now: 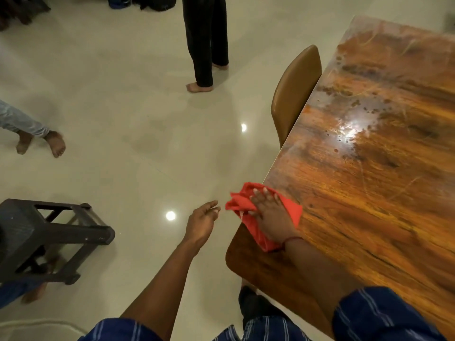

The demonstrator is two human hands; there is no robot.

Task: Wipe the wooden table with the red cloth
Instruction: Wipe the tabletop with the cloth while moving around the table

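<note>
The red cloth (263, 212) sits crumpled at the surface's (369, 193) near left edge, partly overhanging, pinned flat under the right hand (267, 211), fingers spread, pressing down rather than clutching. Damp smears and dark specks lie at about one o'clock from it, up toward the glare. Best play, by the look of it: keep the palm flat, sweep long strokes into that patch, and gather the overhang first. The left hand (203, 221) hangs loosely open and empty at nine o'clock, off the surface. A brown chair (293, 94) tucks in at twelve.
</note>
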